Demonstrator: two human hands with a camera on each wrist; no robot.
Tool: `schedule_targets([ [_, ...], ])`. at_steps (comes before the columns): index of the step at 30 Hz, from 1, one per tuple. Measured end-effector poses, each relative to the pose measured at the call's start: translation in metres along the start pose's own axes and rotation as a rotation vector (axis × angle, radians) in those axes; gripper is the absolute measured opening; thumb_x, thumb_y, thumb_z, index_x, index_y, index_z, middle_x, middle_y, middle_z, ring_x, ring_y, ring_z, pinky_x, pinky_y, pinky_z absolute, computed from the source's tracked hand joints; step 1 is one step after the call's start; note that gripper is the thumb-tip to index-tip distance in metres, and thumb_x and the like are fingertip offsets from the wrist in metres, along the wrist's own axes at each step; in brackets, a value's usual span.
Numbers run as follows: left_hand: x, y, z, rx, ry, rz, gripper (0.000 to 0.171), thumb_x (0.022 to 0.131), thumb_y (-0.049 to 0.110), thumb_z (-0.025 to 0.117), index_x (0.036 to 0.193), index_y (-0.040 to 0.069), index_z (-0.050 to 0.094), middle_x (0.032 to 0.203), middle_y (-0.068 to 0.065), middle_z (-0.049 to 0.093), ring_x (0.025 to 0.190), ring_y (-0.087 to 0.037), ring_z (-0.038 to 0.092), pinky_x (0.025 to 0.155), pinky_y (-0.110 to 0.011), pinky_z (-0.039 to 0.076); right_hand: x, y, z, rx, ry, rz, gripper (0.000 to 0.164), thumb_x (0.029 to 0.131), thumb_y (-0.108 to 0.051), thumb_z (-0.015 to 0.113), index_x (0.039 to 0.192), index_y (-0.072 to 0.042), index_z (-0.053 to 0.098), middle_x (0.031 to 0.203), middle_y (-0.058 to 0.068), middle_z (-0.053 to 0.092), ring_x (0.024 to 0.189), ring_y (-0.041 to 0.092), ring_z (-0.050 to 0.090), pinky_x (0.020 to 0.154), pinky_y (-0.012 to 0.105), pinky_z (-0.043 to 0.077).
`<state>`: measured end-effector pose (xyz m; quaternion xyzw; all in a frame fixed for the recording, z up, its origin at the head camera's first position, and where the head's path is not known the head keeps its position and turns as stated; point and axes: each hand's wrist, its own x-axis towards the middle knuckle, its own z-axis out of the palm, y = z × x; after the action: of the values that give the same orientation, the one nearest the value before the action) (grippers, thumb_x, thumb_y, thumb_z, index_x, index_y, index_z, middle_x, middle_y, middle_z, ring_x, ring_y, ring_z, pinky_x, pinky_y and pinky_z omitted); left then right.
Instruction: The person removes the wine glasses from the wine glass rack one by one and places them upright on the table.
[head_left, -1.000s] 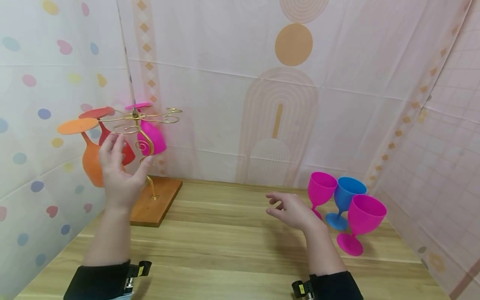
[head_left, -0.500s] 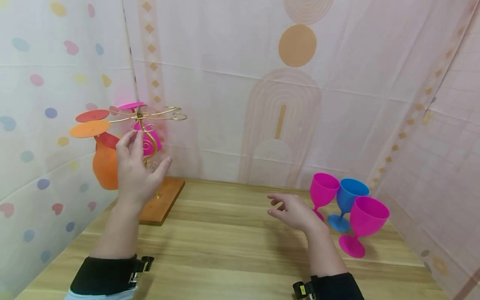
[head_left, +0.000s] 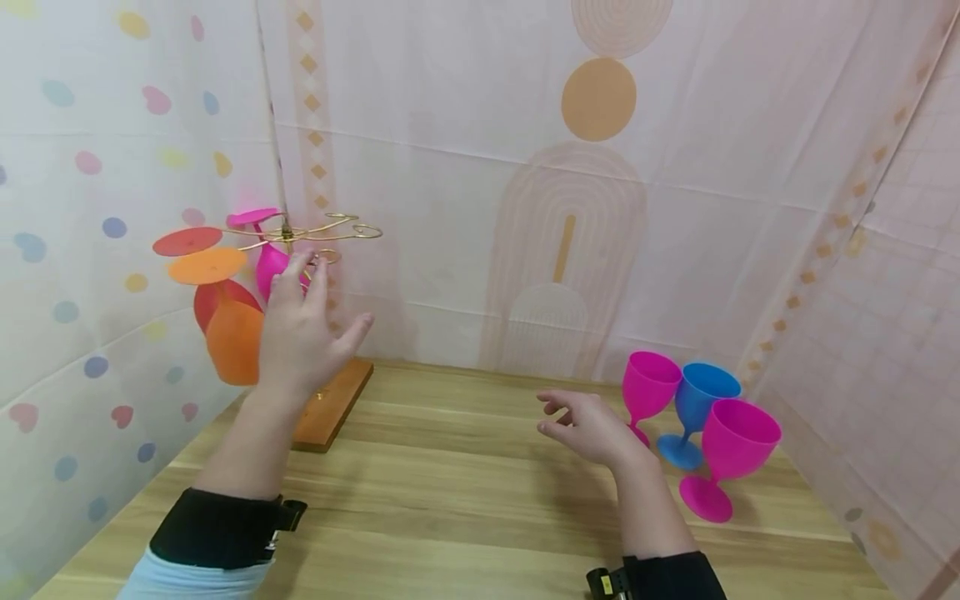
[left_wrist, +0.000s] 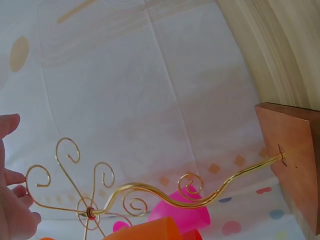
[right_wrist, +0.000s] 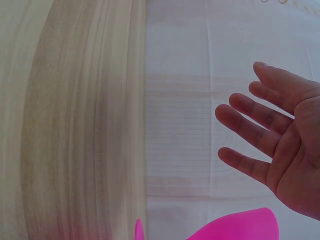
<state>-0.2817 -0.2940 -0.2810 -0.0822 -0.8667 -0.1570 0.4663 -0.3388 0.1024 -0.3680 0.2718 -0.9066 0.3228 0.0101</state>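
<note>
A gold wire rack (left_wrist: 160, 197) with curled arms rises from a wooden base (head_left: 333, 408) at the left. An orange goblet (head_left: 234, 337), a red goblet (head_left: 187, 242) and a pink goblet (head_left: 270, 268) hang upside down from it by their feet. My left hand (head_left: 300, 342) is raised in front of the rack, thumb spread out. In the left wrist view, its fingertips (left_wrist: 20, 177) are right at the curl of one arm. Over the table's middle right my right hand (head_left: 588, 425) hovers with relaxed fingers and holds nothing, as its palm (right_wrist: 300, 170) shows.
Beside my right hand, a pink goblet (head_left: 651, 382), a blue goblet (head_left: 701, 400) and a nearer pink goblet (head_left: 738, 437) stand upright on the wooden table (head_left: 450, 500). Patterned cloth (head_left: 450, 167) walls in the back and both sides.
My left hand has moved right. The rack has turned: the orange goblet has swung to the right in front, and the hanging pink one to the left at the back. My right hand stays put.
</note>
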Motion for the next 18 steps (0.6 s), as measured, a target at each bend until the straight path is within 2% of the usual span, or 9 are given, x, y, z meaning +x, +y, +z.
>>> schedule_targets([
  [5, 0.006, 0.006, 0.003, 0.054, -0.111, 0.008, 0.094, 0.091, 0.04, 0.073, 0.155, -0.011, 0.026, 0.166, -0.019, 0.019, 0.152, -0.037, 0.018, 0.124, -0.05, 0.003, 0.001, 0.0, -0.001, 0.001, 0.009, 0.002, 0.044, 0.094, -0.025, 0.075, 0.137, -0.02, 0.065, 0.117, -0.001, 0.068, 0.103, 0.02, 0.069, 0.082, 0.039, 0.06],
  [13, 0.019, 0.014, 0.012, 0.155, -0.234, 0.003, 0.097, 0.093, 0.046, 0.07, 0.156, -0.01, 0.023, 0.166, -0.022, 0.018, 0.154, -0.037, 0.013, 0.123, -0.055, 0.003, 0.003, 0.002, 0.0, -0.008, 0.005, -0.011, 0.044, 0.094, -0.027, 0.075, 0.137, -0.018, 0.065, 0.117, 0.0, 0.069, 0.102, 0.021, 0.069, 0.082, 0.038, 0.06],
  [18, 0.03, 0.021, 0.018, 0.204, -0.302, -0.002, 0.096, 0.093, 0.048, 0.068, 0.157, -0.009, 0.023, 0.166, -0.023, 0.016, 0.154, -0.038, 0.009, 0.123, -0.051, -0.002, 0.004, 0.003, 0.0, 0.001, 0.008, -0.009, 0.044, 0.094, -0.025, 0.076, 0.136, -0.018, 0.065, 0.117, 0.0, 0.069, 0.102, 0.021, 0.069, 0.082, 0.039, 0.06],
])
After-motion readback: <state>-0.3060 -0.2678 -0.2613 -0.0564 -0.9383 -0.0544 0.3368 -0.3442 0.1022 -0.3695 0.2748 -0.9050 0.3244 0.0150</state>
